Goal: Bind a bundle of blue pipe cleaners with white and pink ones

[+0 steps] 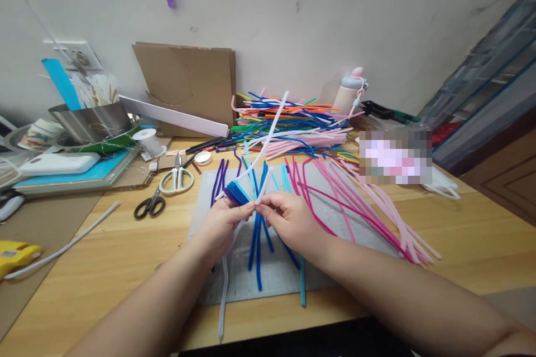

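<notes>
Scissors (pixel 178 169) and heaped pipe cleaners (pixel 312 140) show a craft workspace.

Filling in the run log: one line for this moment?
left hand: pinching blue-and-purple bundle | right hand: pinching white pipe cleaner | gray mat: beneath hands

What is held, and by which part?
The left hand holds a blue-purple bundle by its narrow end, where the right hand pinches a white pipe cleaner.

scissors (pixel 178 170) lie left of the mat (pixel 278 276), a pipe-cleaner heap (pixel 293 122) behind it.
</notes>
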The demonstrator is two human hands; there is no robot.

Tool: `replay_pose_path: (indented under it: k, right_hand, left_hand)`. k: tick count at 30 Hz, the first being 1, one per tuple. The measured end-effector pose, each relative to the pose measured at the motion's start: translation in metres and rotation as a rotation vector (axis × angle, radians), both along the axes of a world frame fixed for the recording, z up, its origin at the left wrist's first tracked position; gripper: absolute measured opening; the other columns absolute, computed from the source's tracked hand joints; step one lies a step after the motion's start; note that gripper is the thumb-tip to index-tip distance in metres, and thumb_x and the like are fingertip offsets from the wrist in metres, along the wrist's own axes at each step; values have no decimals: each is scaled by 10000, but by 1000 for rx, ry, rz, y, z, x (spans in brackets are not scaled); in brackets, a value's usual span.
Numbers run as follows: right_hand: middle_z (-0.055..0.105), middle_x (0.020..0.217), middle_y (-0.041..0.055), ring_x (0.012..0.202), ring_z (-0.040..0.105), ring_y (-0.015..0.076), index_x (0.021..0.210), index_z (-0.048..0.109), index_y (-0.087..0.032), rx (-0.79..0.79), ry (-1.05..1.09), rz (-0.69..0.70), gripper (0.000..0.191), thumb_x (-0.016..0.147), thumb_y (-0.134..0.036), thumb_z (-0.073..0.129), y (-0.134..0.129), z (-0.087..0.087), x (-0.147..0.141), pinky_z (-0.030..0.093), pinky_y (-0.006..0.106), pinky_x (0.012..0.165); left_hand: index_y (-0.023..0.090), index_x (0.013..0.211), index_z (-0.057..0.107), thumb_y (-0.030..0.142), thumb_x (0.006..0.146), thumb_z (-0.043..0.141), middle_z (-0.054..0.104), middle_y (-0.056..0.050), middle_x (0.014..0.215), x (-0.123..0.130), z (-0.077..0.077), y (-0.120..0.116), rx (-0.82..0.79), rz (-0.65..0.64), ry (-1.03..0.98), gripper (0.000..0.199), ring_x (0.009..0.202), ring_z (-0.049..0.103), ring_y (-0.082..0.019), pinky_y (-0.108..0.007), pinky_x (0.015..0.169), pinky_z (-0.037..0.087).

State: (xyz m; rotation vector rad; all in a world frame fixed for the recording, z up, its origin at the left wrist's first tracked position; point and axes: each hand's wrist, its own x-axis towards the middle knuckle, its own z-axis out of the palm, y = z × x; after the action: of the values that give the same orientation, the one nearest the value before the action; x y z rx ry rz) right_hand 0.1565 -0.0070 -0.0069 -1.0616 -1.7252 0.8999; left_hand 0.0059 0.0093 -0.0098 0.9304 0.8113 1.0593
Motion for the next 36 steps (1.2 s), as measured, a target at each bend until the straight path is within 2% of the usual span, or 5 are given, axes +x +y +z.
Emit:
replay_pose_path:
  k: [8, 15, 23, 31, 36]
  right_hand:
    - [585, 614, 9, 548, 543, 122, 693, 627, -191, -37, -28, -13, 194, 814, -299, 521, -3, -1, -1, 396, 245, 562]
    - [583, 593, 3, 489, 546, 112, 673, 598, -174, -125, 49, -21, 211, 809, -317, 520, -2, -4, -4, 395, 226, 470]
    - [553, 550, 0, 471, 540, 111, 643, 586, -177, -139, 55, -29, 235, 806, -332, 517, -3, -7, -5, 392, 223, 459]
    - [548, 513, -2, 434, 520, 100, 630, 573, -160, -305, 156, -31, 236, 764, -353, 547, -1, -7, -9, 382, 212, 427]
    - [548, 509, -2, 430, 519, 96, 624, 567, -155, -337, 184, -26, 242, 753, -360, 555, -1, -8, -10, 389, 208, 424]
  left_hand:
    - [142, 827, 668, 114, 639, 655, 655, -27, 745, 1, 2, 0, -13, -51, -56, 190, 696, 561, -130, -251, 730, 425]
    - [114, 674, 658, 140, 617, 683, 626, -16, 654, -1, -3, 2, -62, -14, -21, 67, 609, 520, -101, -212, 619, 405]
    - [124, 717, 677, 168, 618, 688, 649, -28, 674, -1, -2, 1, -34, -29, 7, 109, 645, 542, -124, -237, 663, 409]
    - [113, 672, 649, 189, 633, 676, 631, -36, 661, -1, -6, 3, 1, -68, 14, 90, 643, 540, -138, -266, 698, 412]
    - [121, 656, 632, 193, 650, 661, 610, -22, 640, -1, -5, 2, 5, -86, 8, 78, 624, 532, -134, -274, 693, 407]
